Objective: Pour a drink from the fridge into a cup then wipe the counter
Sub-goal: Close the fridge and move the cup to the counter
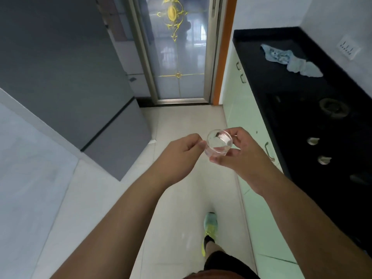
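Narrow kitchen. Pale tiled floor. Frosted glass door with gold ornament ahead, orange frame beside it. Pale green cabinets right, white wall above. Daylight through door.

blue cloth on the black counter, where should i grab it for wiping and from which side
Grip the blue cloth at its bunched middle, coming straight down from above. It lies crumpled and flat on the black counter, so the raised folds give the fingers something to pinch. First free a hand: the right hand holds the clear cup, and the left hand touches its rim.
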### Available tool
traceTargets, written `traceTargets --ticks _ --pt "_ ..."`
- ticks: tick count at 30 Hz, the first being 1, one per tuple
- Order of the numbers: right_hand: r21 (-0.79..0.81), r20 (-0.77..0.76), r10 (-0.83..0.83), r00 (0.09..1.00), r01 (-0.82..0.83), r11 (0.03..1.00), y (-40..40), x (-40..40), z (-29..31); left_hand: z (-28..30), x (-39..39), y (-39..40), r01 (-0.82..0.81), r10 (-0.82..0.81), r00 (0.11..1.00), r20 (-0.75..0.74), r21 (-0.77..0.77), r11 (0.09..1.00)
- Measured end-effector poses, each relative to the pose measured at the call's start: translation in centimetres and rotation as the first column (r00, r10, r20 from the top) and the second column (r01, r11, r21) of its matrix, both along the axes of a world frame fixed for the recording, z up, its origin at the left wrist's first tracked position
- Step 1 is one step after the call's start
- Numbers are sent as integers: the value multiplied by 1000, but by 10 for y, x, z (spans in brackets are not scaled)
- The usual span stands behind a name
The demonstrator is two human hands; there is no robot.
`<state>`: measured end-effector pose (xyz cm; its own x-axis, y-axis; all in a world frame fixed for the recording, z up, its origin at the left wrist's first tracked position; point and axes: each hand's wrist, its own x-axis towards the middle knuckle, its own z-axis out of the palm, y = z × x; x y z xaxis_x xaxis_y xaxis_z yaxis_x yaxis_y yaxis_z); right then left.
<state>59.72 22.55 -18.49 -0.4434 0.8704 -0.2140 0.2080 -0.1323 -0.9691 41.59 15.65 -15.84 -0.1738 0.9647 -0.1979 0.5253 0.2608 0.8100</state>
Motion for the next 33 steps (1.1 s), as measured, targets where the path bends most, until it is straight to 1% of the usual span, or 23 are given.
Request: traceTargets --ticks 5,8,13,22,25,30,33 --pt "27 45 92 995 -93 995 90 -29 1 7 -24 76 -59 58 998 -16 -27 998" --pt "36 36 122 992 -123 992 137 -44 4 9 -37 117 -95 95 995 -16 -12 995" --pt "68 64 118 991 -122 990 198 -64 8 8 -55 177 -126 126 991 40 0 992" --pt "54 80 28 996 -33 998 290 -113 -1 -4 -112 288 7 -7 999 39 -1 1000" --pt "67 89 -27 996 21 998 324 -142 -4 -9 -144 330 68 -68 997 24 4 998" --pt "59 113 -122 986 116 992 383 -197 -8 -12 -205 405 150 -151 988 39 22 988" --pt "49 103 -188 977 184 982 413 -228 -9 -14 -237 448 213 -213 977 6 18 977"
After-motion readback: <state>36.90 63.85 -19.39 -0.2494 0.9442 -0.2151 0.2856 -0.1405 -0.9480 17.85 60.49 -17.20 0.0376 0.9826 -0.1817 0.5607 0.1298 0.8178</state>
